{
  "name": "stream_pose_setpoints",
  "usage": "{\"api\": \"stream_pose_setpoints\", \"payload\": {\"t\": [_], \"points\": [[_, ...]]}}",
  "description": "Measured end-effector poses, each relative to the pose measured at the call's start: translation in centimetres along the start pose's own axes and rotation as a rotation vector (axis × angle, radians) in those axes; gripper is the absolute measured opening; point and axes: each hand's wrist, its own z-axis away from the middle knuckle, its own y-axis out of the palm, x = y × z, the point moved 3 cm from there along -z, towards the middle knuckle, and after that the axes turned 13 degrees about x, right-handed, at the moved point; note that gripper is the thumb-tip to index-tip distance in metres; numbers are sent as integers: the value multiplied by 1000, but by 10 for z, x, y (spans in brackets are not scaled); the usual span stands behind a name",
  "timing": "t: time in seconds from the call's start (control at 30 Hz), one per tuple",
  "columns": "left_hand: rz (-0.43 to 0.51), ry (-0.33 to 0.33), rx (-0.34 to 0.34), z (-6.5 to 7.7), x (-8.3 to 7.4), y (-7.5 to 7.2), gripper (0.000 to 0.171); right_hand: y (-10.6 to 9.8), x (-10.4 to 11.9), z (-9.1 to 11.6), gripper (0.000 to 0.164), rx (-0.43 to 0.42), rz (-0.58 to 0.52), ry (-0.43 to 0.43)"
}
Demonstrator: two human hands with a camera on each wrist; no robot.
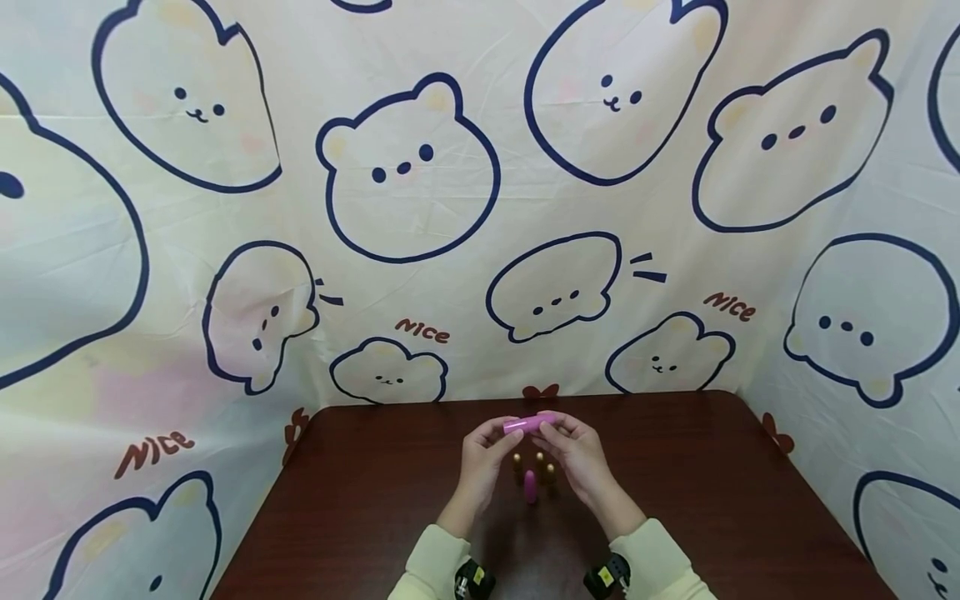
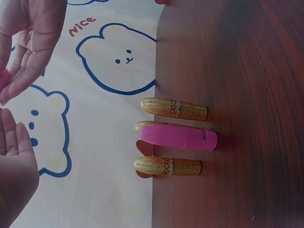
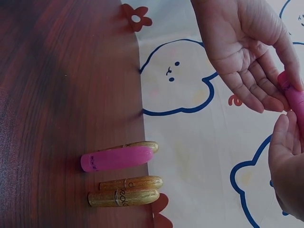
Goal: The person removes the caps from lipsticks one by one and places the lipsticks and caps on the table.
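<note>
Above the table, a pink bullet-shaped lipstick tube (image 1: 525, 425) lies nearly level between my two hands. My left hand (image 1: 480, 463) pinches its left end, and my right hand (image 1: 583, 460) pinches the right end between thumb and fingers. Only a sliver of it shows at the edge of the left wrist view. Below the hands a second pink tube (image 3: 118, 159) stands upright with its rounded end up. Around it are three gold bullet-shaped tubes, among them one gold tube (image 2: 173, 109) and another gold tube (image 2: 168, 166); the pink one partly hides the third in the left wrist view.
Everything stands on a dark red-brown wooden table (image 1: 360, 500). A pale cloth (image 1: 465, 367) printed with cartoon animal heads hangs behind the table and at both sides, meeting its back edge. Black devices (image 1: 474, 578) are strapped to both wrists.
</note>
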Motion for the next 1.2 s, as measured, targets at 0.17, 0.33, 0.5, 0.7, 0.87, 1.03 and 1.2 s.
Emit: {"api": "stream_pose_setpoints", "payload": {"t": [0.17, 0.33, 0.5, 0.7, 0.87, 1.03, 1.2], "points": [[12, 2, 10, 2, -7, 2, 25, -1, -1, 0, 25, 4, 10, 1], [20, 12, 4, 2, -5, 1, 25, -2, -2, -1, 28, 17, 21, 8], [54, 46, -11, 1, -1, -5, 28, -8, 1, -1, 32, 6, 25, -3], [142, 80, -7, 3, -2, -13, 23, -19, 8, 0, 28, 2, 2, -36], [193, 68, 10, 3, -2, -15, 21, -20, 9, 2, 30, 17, -4, -29], [218, 59, 14, 3, -3, -15, 21, -21, 7, 3, 30, 12, -7, -19], [232, 57, 29, 3, -3, -16, 21, -22, 7, 4, 29, 7, -15, -16]]}}
